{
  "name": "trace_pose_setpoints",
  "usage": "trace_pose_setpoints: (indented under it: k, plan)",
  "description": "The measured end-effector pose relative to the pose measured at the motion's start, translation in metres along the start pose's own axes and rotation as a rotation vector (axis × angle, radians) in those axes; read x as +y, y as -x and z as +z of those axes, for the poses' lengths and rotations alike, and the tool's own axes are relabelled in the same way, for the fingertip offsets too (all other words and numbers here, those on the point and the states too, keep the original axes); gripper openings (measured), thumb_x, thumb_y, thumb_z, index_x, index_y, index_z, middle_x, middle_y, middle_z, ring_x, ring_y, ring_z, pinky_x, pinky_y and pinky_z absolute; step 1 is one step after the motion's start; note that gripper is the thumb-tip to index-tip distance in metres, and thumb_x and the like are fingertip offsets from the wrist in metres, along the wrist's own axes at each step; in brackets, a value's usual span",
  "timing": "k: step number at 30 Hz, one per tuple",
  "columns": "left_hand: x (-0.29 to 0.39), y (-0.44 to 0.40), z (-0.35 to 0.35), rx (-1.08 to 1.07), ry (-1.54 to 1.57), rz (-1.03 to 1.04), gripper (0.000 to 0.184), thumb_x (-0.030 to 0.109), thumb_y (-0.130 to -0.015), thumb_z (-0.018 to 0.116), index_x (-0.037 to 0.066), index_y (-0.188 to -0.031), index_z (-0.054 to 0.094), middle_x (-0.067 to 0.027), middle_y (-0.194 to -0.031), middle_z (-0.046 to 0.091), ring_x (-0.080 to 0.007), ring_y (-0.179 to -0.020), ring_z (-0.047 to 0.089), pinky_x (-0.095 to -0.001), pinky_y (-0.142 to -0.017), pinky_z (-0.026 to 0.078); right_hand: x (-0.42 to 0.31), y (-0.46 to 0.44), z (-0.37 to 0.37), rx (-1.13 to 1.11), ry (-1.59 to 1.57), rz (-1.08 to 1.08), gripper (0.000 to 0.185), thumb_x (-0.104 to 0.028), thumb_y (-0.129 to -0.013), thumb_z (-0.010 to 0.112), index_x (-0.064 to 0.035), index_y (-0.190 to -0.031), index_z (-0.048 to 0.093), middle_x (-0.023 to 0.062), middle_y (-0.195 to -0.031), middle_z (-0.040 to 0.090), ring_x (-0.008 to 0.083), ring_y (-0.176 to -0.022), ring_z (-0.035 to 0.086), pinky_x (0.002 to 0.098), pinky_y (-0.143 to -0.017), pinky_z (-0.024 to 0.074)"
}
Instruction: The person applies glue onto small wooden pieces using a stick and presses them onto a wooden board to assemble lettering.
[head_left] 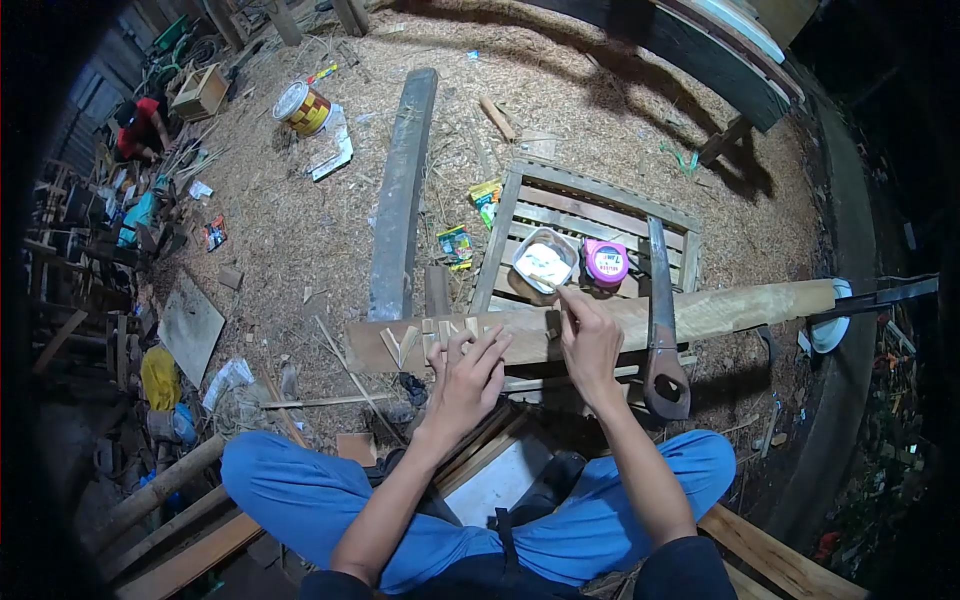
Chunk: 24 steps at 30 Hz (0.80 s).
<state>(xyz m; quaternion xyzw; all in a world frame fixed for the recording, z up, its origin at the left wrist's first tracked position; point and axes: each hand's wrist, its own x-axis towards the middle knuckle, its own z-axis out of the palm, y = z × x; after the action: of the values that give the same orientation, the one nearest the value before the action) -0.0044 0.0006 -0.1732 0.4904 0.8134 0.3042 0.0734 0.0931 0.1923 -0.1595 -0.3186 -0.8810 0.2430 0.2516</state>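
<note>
My left hand (467,375) rests over the left part of a long wooden plank (700,312), its fingers spread on several small wood pieces (400,345). My right hand (590,338) is closed in a pinch on a thin stick (546,284), whose tip reaches a square container of white paste (545,262). A small dark block (553,323) lies on the plank between the hands. Right of the container sits a pink tape measure (606,262) on a slatted wooden frame (510,200). A handsaw (662,330) lies across the plank.
A thick beam (402,190) lies ahead on the shavings, with a yellow and red bucket (303,110) to its left. Another person (141,130) crouches at the far left. A heavy bench (720,80) stands at upper right. Scrap wood (190,325) lies at left.
</note>
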Motion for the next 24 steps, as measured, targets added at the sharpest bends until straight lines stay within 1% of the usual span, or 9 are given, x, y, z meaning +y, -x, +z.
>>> trace_pose_setpoints:
  k: [2, 6, 7, 10, 11, 15, 19, 21, 24]
  plan:
    - [0.003, -0.004, 0.001, 0.006, 0.000, -0.005, 0.044, 0.015, -0.093, 0.068, 0.017, -0.137, 0.066, -0.0020, -0.146, 0.062, -0.0264, -0.125, 0.050, -0.0498, -0.109, 0.023, 0.008, -0.007, 0.006, 0.072, 0.027, -0.038, 0.026, -0.006, -0.088, 0.072, -0.0044, -0.114, 0.076, 0.0141, -0.098, 0.075, 0.0350, -0.088, 0.069, 0.0457, -0.080, 0.0541]
    - [0.011, -0.013, 0.002, 0.014, 0.037, -0.040, 0.042, 0.016, -0.093, 0.068, 0.016, -0.135, 0.067, -0.0020, -0.144, 0.062, -0.0264, -0.128, 0.049, -0.0498, -0.109, 0.022, 0.021, -0.017, 0.012, 0.048, 0.087, -0.001, 0.026, -0.006, -0.086, 0.074, -0.0051, -0.111, 0.077, 0.0119, -0.101, 0.071, 0.0319, -0.097, 0.064, 0.0445, -0.084, 0.0516]
    - [0.013, -0.017, 0.002, 0.019, 0.030, -0.039, 0.042, 0.016, -0.093, 0.068, 0.016, -0.135, 0.067, -0.0020, -0.144, 0.062, -0.0264, -0.128, 0.049, -0.0498, -0.109, 0.022, 0.023, -0.018, 0.012, 0.051, 0.137, -0.026, 0.029, -0.002, -0.086, 0.073, -0.0075, -0.114, 0.078, 0.0110, -0.100, 0.069, 0.0322, -0.100, 0.063, 0.0441, -0.085, 0.0507]
    - [0.021, -0.025, 0.004, 0.053, 0.053, -0.045, 0.039, 0.016, -0.093, 0.069, 0.016, -0.133, 0.068, -0.0021, -0.143, 0.063, -0.0261, -0.128, 0.049, -0.0496, -0.108, 0.023, 0.023, -0.018, 0.013, 0.063, 0.159, -0.018, 0.029, -0.002, -0.084, 0.074, -0.0076, -0.112, 0.078, 0.0108, -0.099, 0.067, 0.0319, -0.099, 0.062, 0.0441, -0.087, 0.0491]
    - [0.024, -0.027, 0.004, 0.045, 0.047, -0.061, 0.039, 0.016, -0.093, 0.069, 0.015, -0.132, 0.068, -0.0021, -0.143, 0.063, -0.0259, -0.129, 0.049, -0.0494, -0.108, 0.023, 0.031, -0.018, 0.017, 0.034, 0.201, -0.033, 0.032, -0.007, -0.085, 0.075, -0.0095, -0.117, 0.076, 0.0087, -0.104, 0.068, 0.0285, -0.103, 0.060, 0.0422, -0.087, 0.0450]
    - [0.030, -0.031, 0.014, 0.037, 0.035, -0.051, 0.038, 0.016, -0.093, 0.069, 0.015, -0.131, 0.069, -0.0020, -0.143, 0.062, -0.0258, -0.130, 0.049, -0.0490, -0.107, 0.024, 0.029, -0.022, 0.019, 0.025, 0.299, -0.043, 0.031, -0.010, -0.086, 0.075, -0.0091, -0.117, 0.076, 0.0093, -0.105, 0.068, 0.0282, -0.104, 0.060, 0.0432, -0.088, 0.0446]
    - [0.033, -0.031, 0.016, 0.028, 0.017, -0.038, 0.038, 0.015, -0.093, 0.069, 0.015, -0.131, 0.068, -0.0015, -0.144, 0.062, -0.0259, -0.129, 0.049, -0.0491, -0.107, 0.024, 0.027, -0.023, 0.017, -0.004, 0.306, -0.023, 0.027, -0.010, -0.087, 0.074, -0.0076, -0.114, 0.077, 0.0097, -0.106, 0.068, 0.0286, -0.104, 0.060, 0.0430, -0.089, 0.0443]
    - [0.034, -0.030, 0.015, 0.030, 0.030, -0.057, 0.039, 0.016, -0.093, 0.070, 0.016, -0.131, 0.068, -0.0012, -0.145, 0.061, -0.0266, -0.129, 0.048, -0.0493, -0.108, 0.024, 0.028, -0.020, 0.017, -0.007, 0.196, 0.026, 0.024, -0.009, -0.087, 0.074, -0.0071, -0.110, 0.078, 0.0098, -0.106, 0.069, 0.0288, -0.105, 0.060, 0.0429, -0.089, 0.0439]
    - [0.032, -0.027, 0.014, 0.026, 0.022, -0.052, 0.039, 0.016, -0.093, 0.070, 0.017, -0.132, 0.068, -0.0010, -0.146, 0.060, -0.0275, -0.130, 0.047, -0.0494, -0.108, 0.024, 0.030, -0.019, 0.018, 0.040, 0.139, 0.052, 0.021, -0.009, -0.088, 0.073, -0.0069, -0.108, 0.079, 0.0097, -0.105, 0.069, 0.0288, -0.105, 0.060, 0.0428, -0.089, 0.0437]
